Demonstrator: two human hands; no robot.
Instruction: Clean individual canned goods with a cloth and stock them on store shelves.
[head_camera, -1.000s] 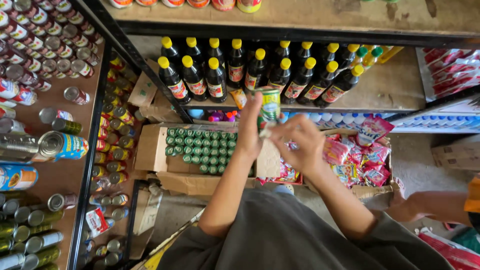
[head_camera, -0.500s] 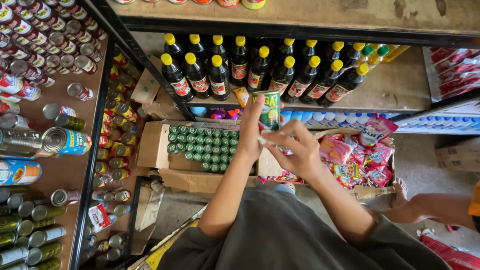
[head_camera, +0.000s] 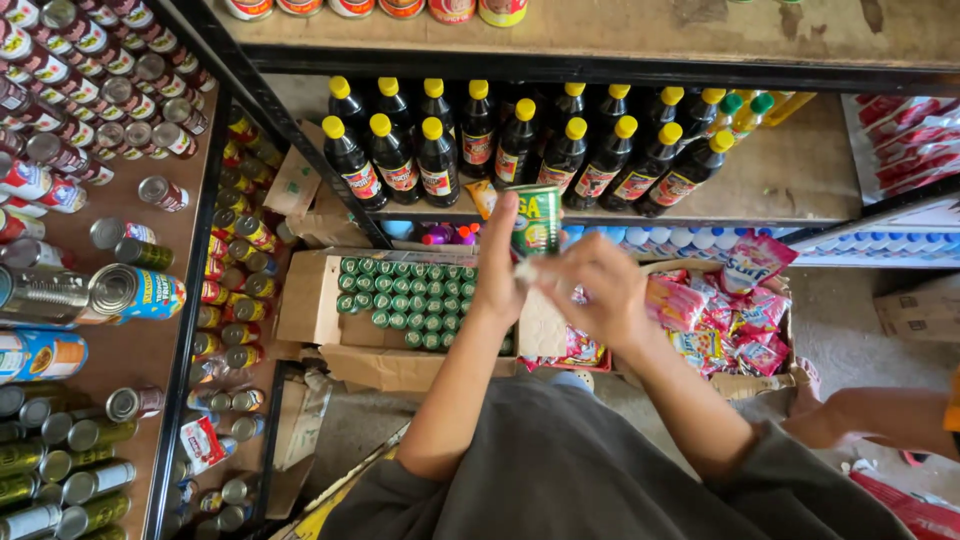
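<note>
1. The left hand (head_camera: 497, 272) grips a green can (head_camera: 537, 220), raised before dark yellow-capped bottles (head_camera: 437, 160) on the far shelf.
2. The right hand (head_camera: 592, 290) pinches a small pale scrap (head_camera: 524, 269) beside the can, above a cardboard box of green cans (head_camera: 405, 305).

My left hand (head_camera: 497, 268) and right hand (head_camera: 598, 290) are bare, forearms uncovered; I wear a loose dark grey short-sleeved shirt (head_camera: 590, 480).

We see a glossy green metal can (head_camera: 537, 220) in our left hand (head_camera: 497, 270). Beyond it stand shiny dark plastic bottles (head_camera: 470, 145) on matt, rough wooden shelving (head_camera: 790, 180); below lies a dull brown cardboard box (head_camera: 310, 300).
</note>
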